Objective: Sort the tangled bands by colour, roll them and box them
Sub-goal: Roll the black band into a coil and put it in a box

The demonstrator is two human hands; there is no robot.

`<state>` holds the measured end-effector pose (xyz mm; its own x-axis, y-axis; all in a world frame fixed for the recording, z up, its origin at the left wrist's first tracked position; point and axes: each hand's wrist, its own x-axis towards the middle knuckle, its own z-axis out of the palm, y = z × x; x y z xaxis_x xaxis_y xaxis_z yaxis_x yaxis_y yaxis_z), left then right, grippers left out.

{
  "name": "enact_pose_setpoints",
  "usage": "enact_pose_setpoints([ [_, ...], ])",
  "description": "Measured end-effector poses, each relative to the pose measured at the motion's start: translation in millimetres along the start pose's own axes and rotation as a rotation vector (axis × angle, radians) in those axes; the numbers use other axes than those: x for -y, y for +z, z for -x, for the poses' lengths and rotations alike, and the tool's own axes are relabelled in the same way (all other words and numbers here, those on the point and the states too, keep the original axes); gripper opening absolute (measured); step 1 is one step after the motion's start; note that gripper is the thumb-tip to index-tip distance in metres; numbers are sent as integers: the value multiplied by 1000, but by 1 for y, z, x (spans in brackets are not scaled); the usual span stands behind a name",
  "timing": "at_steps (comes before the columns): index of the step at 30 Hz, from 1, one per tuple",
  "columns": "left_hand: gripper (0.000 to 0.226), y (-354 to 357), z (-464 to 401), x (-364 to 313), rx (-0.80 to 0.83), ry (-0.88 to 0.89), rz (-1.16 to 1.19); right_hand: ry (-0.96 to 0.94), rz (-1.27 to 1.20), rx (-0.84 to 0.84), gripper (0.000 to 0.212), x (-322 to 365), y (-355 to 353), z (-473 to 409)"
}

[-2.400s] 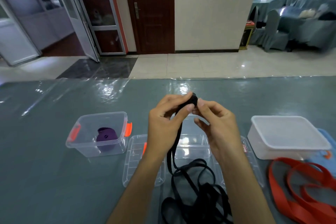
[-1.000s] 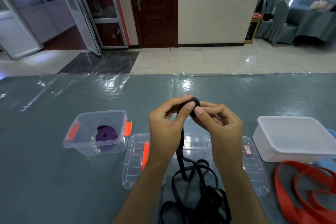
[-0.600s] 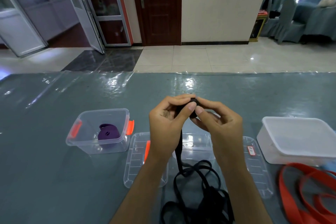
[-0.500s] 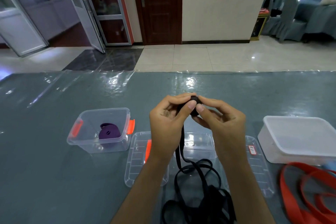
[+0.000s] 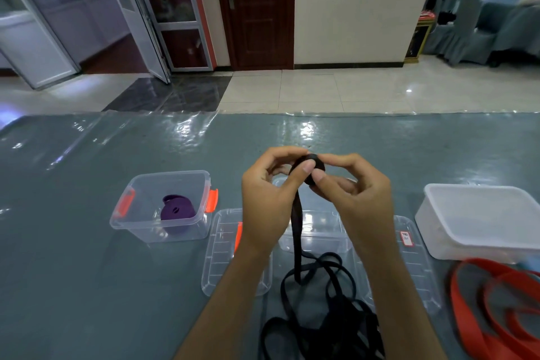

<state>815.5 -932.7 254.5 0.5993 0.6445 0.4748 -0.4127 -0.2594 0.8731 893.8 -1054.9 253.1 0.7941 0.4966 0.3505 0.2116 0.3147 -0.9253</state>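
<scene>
Both hands raised over desk (image 5: 73,286) centre: left hand (image 5: 268,201) and right hand (image 5: 356,198) pinch a small black roll (image 5: 312,163) between thumbs and fingertips. Black band (image 5: 296,236) hangs from roll to a tangled heap at 6 o'clock. Clear box (image 5: 163,207) w/ orange latches at 9 o'clock holds a rolled purple band (image 5: 176,213). Clear lid (image 5: 222,254) just beside it. White tub (image 5: 482,222) at 3 o'clock; red bands (image 5: 496,307) at 4 o'clock.
</scene>
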Motion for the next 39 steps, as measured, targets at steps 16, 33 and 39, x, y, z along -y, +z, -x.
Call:
enact_pose_setpoints([
  [16, 29, -4, 16, -6, 121, -51, 135, 25, -118, -101, 15, 20, -13, 10],
  [33, 21, 5, 21, -5, 92, -81, 148, 71, -159, -134, 21, 12, -12, 31],
  [39, 29, -5, 12, -4, 236, -9, 39, 52, -186, -90, 15, 11, -15, 26],
])
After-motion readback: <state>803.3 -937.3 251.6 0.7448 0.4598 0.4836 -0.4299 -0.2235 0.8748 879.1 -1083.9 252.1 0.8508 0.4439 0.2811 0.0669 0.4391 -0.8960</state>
